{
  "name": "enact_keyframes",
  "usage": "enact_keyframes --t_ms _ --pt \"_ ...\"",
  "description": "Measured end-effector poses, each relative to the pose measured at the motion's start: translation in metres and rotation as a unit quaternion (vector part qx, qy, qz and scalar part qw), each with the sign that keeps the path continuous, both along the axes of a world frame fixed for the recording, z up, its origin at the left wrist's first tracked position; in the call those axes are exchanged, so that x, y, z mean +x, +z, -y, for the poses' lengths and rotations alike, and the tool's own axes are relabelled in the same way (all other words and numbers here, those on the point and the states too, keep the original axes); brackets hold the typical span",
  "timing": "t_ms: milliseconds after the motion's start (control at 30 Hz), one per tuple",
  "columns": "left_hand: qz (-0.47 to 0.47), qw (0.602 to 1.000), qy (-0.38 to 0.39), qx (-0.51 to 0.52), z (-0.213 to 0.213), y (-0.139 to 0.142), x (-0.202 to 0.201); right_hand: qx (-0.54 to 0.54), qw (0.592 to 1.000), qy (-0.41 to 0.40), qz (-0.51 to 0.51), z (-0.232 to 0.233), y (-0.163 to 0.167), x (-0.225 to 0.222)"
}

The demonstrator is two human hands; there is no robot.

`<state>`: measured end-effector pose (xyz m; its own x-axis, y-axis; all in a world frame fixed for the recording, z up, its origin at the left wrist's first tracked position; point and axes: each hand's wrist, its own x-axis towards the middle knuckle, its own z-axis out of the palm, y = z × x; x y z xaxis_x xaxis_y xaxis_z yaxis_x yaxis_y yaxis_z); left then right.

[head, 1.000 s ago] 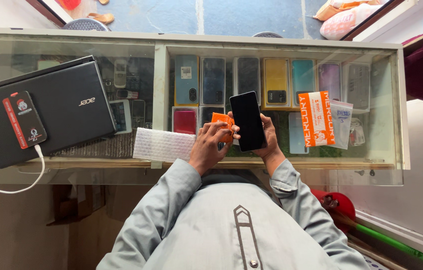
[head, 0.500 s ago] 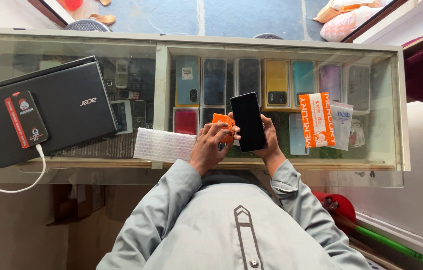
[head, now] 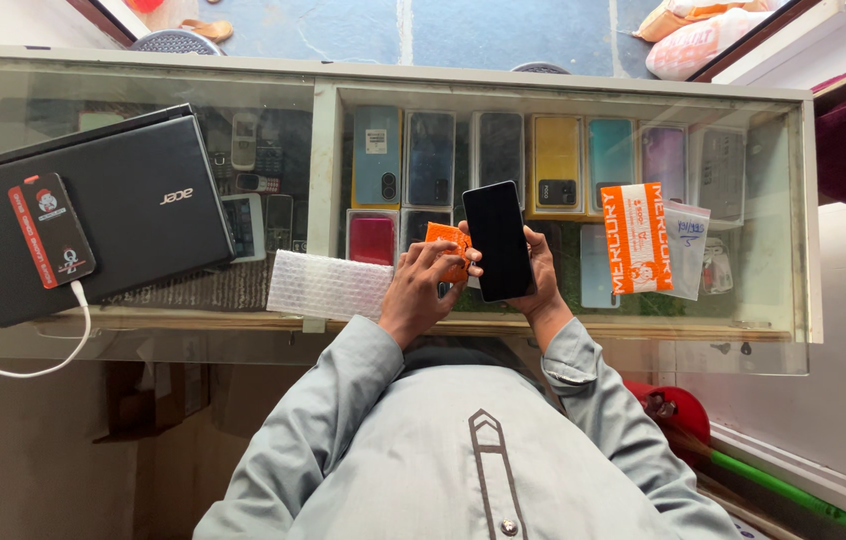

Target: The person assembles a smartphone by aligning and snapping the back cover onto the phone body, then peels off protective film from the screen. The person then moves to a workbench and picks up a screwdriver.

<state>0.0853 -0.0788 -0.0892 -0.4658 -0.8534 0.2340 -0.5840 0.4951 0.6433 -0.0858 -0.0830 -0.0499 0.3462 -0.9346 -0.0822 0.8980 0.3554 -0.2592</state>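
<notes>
Holding the black phone point(head: 499, 240) upright above the glass tabletop point(head: 543, 320) in your right hand point(head: 541, 275), its grip wrapped around it, you pinch an orange sachet point(head: 448, 246) in your left hand point(head: 423, 290) just beside the phone's screen, which looks dark and not yet wiped.

Phone shop, glass display counter point(head: 343, 70), rows of phones point(head: 555, 163) inside

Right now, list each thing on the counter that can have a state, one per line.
Smartphone: screen dark, held upright in right hand.
Orange packet: pinched by left hand, beside the phone.
Laptop: lid shut.
Small phone on laptop: cable plugged in.
Bubble wrap: lying flat.
</notes>
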Motion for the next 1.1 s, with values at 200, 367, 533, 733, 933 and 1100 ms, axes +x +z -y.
enact_keyframes --t_ms 200,367,533,733,933,1100 --pt "-0.006 1.0 0.003 0.001 0.0008 0.0006 -0.0014 -0.009 1.0 0.0 0.008 0.0006 -0.0001 -0.0012" --pt "-0.007 1.0 0.002 0.0 0.0009 0.0005 -0.003 -0.008 1.0 -0.003 0.012 -0.0001 0.0001 -0.0031" --pt "-0.003 1.0 -0.001 -0.007 0.0016 0.0002 -0.0025 -0.01 1.0 -0.005 0.009 -0.0001 -0.0001 -0.0023" --pt "-0.001 1.0 0.001 -0.005 0.0012 -0.0011 -0.0014 -0.003 1.0 -0.006 0.007 0.0 -0.0017 -0.001" --pt "-0.004 1.0 -0.001 -0.005 0.0006 -0.0026 0.0001 -0.004 1.0 -0.007 -0.017 -0.0032 -0.0013 -0.0005" --pt "-0.002 1.0 -0.008 0.001 0.0012 -0.0021 0.001 -0.002 0.999 -0.01 -0.031 -0.0059 -0.0026 -0.0023"
